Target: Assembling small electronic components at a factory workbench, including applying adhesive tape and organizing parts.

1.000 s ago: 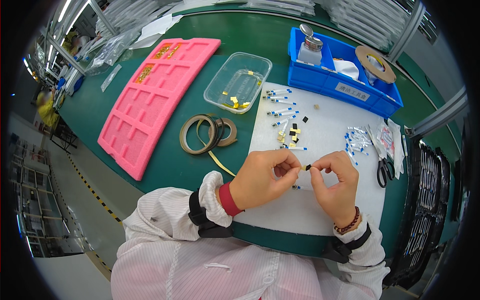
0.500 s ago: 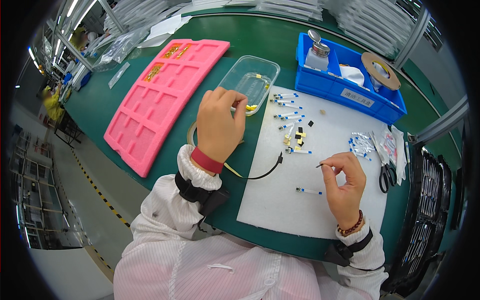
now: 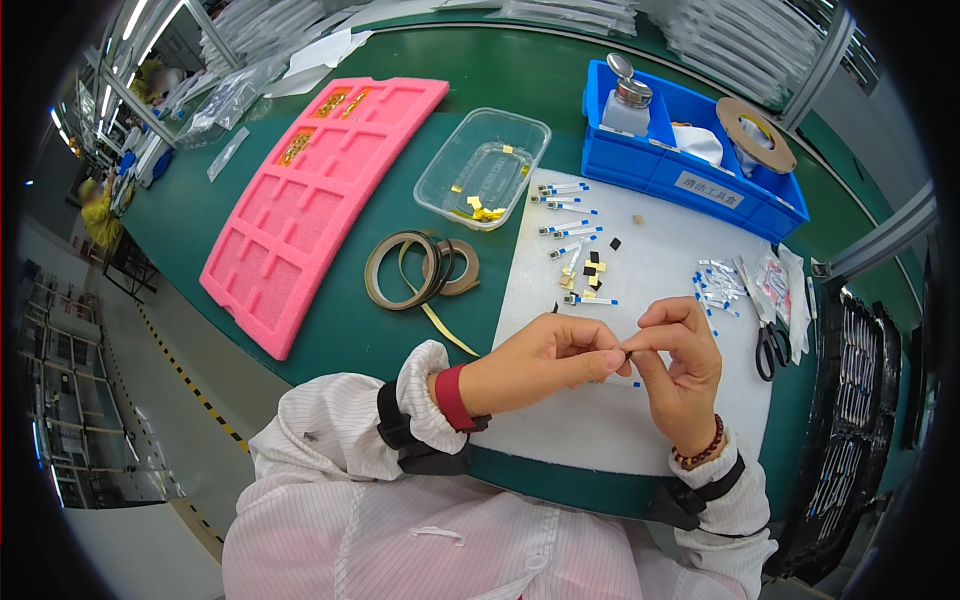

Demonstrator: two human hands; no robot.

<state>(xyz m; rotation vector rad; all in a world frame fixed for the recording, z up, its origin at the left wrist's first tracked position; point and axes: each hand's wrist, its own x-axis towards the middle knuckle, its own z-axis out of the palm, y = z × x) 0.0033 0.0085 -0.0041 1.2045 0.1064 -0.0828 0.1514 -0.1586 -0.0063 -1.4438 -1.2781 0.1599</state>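
Note:
Over the white mat my hands meet fingertip to fingertip. My right hand is closed in a pinch on a small black piece, probably a foam or tape pad. From the left, my left hand reaches in, its thumb and forefinger pinched at the same piece. Beneath the fingers lies a short flat ribbon cable with a blue end, mostly hidden. Farther up the mat are several more white ribbon cables with blue ends, and a cluster of small black and pale yellow pads.
Left of the mat are tape rolls, a clear plastic tub with yellow scraps and a pink foam tray. A blue tool box stands at the back right. Black-handled scissors and a silvery ribbon-cable pile lie right.
My left hand has come down and right from over the clear tub to meet my right hand. The tape rolls are now uncovered. My right hand has hardly moved.

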